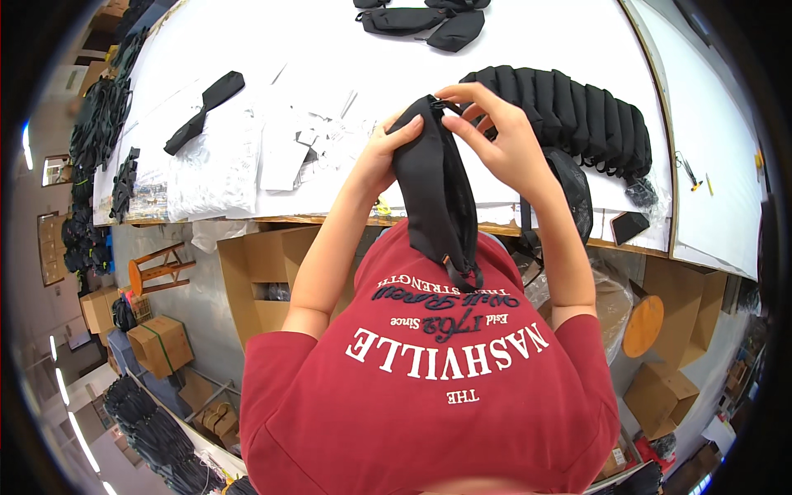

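A long black zip pouch [429, 186] hangs in front of my red shirt, above the table's near edge. My left hand [386, 150] is closed round its upper left side, the thumb lying on the fabric. At the pouch's top end my right hand [502, 136] pinches with thumb and forefinger by the zipper's end. Whether it grips the zipper pull or the fabric edge is too small to tell. The zipper side faces right, and a small loop shows at the bottom end. Just right of my right hand, a row of similar black pouches [577, 115] stands packed together.
More black pouches [421, 23] lie at the table's far side. On the left are a flat black pouch [216, 92], clear plastic bags [214, 177] and white paper scraps [318, 132]. A black bag [569, 194] sits at the near right edge. Cartons [268, 268] and stools [643, 326] stand below.
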`<move>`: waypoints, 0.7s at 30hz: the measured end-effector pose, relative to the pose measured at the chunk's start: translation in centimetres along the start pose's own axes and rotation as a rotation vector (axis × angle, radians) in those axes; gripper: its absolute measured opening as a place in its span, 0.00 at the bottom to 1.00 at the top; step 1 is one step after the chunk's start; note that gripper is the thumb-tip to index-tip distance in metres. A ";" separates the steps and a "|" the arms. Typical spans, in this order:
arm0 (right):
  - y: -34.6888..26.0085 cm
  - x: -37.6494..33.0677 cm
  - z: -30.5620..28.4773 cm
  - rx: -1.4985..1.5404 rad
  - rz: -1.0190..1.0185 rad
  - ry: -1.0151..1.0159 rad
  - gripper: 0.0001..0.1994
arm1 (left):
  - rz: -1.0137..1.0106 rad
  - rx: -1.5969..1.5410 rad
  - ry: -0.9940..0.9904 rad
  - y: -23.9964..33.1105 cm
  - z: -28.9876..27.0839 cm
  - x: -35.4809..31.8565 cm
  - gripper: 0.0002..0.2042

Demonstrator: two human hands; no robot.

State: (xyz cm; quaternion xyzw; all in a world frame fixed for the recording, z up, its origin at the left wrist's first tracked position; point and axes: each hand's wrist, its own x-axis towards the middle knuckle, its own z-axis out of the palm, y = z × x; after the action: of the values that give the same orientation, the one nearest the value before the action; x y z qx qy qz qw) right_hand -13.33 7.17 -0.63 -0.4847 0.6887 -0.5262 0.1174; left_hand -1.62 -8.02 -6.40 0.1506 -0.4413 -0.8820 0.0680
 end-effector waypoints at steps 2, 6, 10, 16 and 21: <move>-0.2 0.6 -0.5 -0.098 -0.011 0.028 0.10 | -0.003 0.055 -0.041 0.4 0.6 0.4 0.21; -1.0 0.8 -1.0 -0.247 -0.062 0.040 0.07 | -0.050 0.109 -0.030 0.9 1.0 0.7 0.20; -1.6 -0.3 -0.2 -0.199 -0.151 -0.023 0.05 | 0.020 -0.054 0.113 1.1 0.6 0.9 0.15; -4.1 -3.3 0.3 0.084 0.014 -0.290 0.04 | 0.076 -0.155 0.186 1.9 -3.3 2.3 0.13; -4.6 -3.7 0.4 0.114 0.081 -0.335 0.04 | 0.129 -0.191 0.181 1.6 -4.2 3.0 0.16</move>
State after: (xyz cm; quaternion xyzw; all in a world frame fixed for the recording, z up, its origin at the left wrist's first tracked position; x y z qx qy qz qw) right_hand -8.70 9.98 1.75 -0.5300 0.6475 -0.4714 0.2788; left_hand -3.15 -12.92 -8.08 0.1938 -0.3562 -0.8965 0.1783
